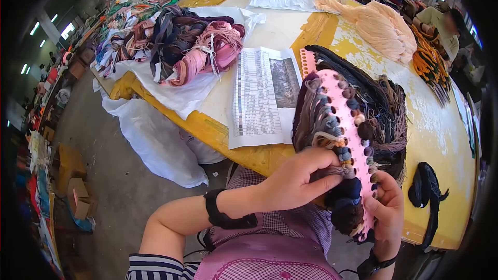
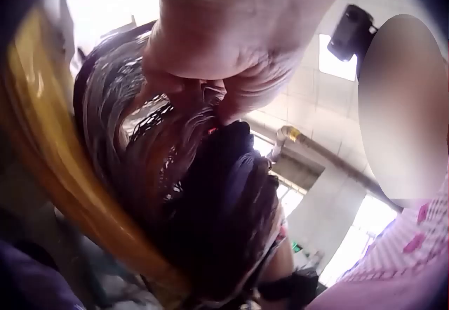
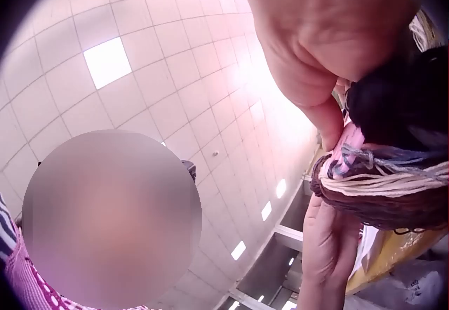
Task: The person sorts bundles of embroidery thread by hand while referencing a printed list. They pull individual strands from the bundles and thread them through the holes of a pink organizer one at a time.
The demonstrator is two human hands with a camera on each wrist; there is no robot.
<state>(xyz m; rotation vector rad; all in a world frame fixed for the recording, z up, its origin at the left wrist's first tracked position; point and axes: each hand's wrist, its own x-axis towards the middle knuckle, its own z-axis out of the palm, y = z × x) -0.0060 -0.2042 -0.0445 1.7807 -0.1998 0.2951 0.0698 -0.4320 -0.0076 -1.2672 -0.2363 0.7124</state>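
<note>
A long pink card (image 1: 351, 134) with holes along both edges carries several looped bundles of thread in grey, brown, tan and navy. My right hand (image 1: 386, 208) grips its lower right edge, thumb on the front face. With thumb and forefinger my left hand (image 1: 310, 175) pinches strands at the card's left edge. Dark navy thread (image 1: 343, 192) hangs just below those fingertips. In the left wrist view, dark strands (image 2: 217, 205) hang below the left hand (image 2: 231, 50). A bundle with pale strands (image 3: 382, 185) lies beside the pink card in the right wrist view.
A printed chart (image 1: 259, 119) with a small picture lies on the yellow-and-white table (image 1: 441, 145). Behind the held card is another pink card (image 1: 305, 61) with dark skeins (image 1: 391, 119). Purple and pink skeins (image 1: 199, 52), peach yarn (image 1: 381, 31) and a black skein (image 1: 428, 197) lie around.
</note>
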